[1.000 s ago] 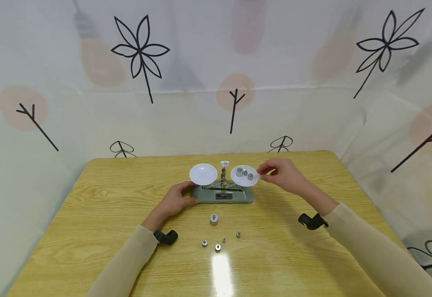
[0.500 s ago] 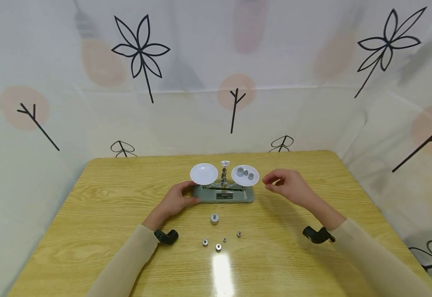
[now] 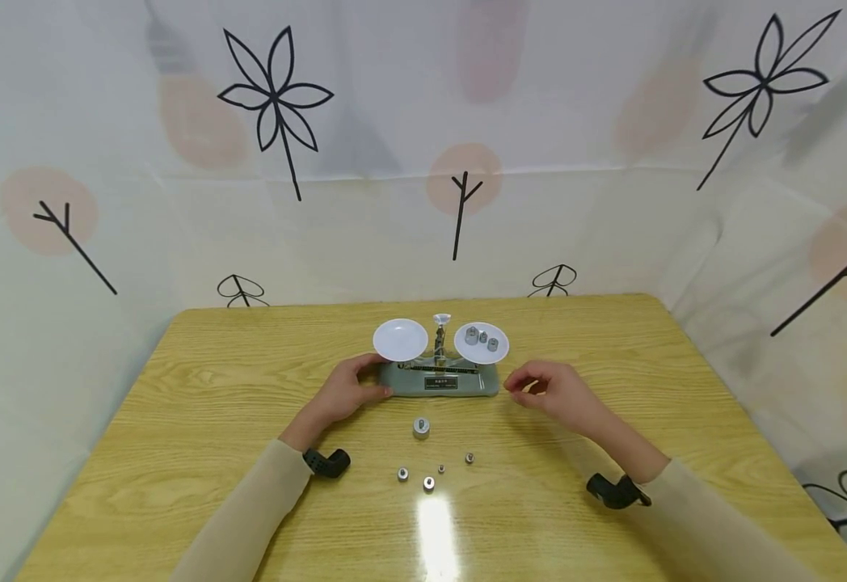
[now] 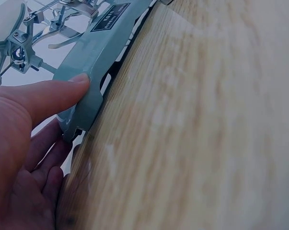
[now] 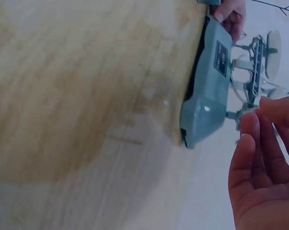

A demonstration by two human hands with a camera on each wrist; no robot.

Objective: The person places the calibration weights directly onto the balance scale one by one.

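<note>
A grey-green balance scale [image 3: 441,384] stands on the table with two white pans. Its left pan [image 3: 400,339] holds nothing; several metal weights [image 3: 472,335] sit on the right pan [image 3: 480,356]. My left hand [image 3: 339,394] grips the left end of the base. In the left wrist view its thumb [image 4: 63,96] lies on the front face, the other fingers round the end. Just off the base's right end hovers my right hand [image 3: 558,394], fingers loosely bent, nothing seen between them. In the right wrist view its fingers [image 5: 242,163] are apart from the scale.
A larger weight [image 3: 421,428] stands in front of the scale. Nearer to me are several smaller weights, among them one at the left [image 3: 403,474] and one at the right [image 3: 470,458]. A patterned white cloth [image 3: 365,234] hangs behind the wooden table [image 3: 212,453].
My right hand has drawn back from beside the right pan and come down toward me, to the right end of the base. The left hand and the weights have stayed put.
</note>
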